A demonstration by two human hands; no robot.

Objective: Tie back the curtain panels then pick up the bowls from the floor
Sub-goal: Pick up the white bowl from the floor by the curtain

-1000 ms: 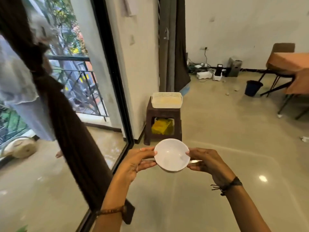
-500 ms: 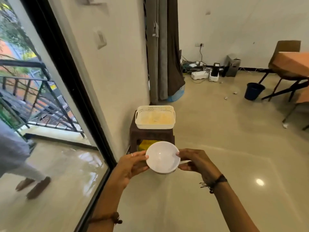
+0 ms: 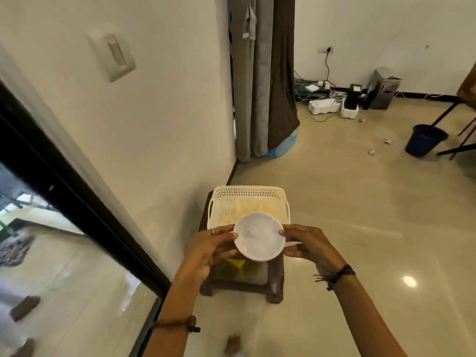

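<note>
One dark brown plastic stool (image 3: 242,282) near the left wall, with one cream perforated plastic basket (image 3: 248,199) on top. One round white bowl (image 3: 258,237) is held level over the basket's near edge, left hand (image 3: 210,249) and right hand (image 3: 306,247) each clamped on opposite rims, forearms reaching forward.

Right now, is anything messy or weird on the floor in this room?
Yes, a little. Small crumpled scraps lie on the floor near the blue bucket, and a tangle of cables sprawls by the far wall. The white bowl looks fine, level between the left hand and right hand.
</note>
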